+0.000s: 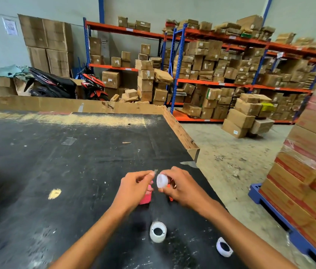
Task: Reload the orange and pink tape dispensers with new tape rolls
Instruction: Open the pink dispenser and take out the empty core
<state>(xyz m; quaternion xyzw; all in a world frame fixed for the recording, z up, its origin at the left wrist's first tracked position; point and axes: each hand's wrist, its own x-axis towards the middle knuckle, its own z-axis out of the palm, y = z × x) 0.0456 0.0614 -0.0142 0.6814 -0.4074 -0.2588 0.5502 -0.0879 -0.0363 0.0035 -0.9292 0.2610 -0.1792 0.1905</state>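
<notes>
My right hand [182, 186] holds a small white tape roll [162, 180] above the black table [56, 152]. My left hand [133, 188] pinches something thin at its fingertips, close to the roll, probably the tape's free end. The pink dispenser [146, 197] stands on the table beneath my left hand, partly hidden by it. Only a sliver of the orange dispenser [170, 198] shows under my right hand. Nearer to me lie two white tape rings: one [158, 232] upright in the middle, the other [224, 246] tilted at the right.
The table's right edge runs diagonally past my right hand, with a cardboard rim [182, 133] along the far sides. A stack of wrapped boxes on a blue pallet [269, 206] stands to the right. Shelves of cartons and two motorbikes fill the background.
</notes>
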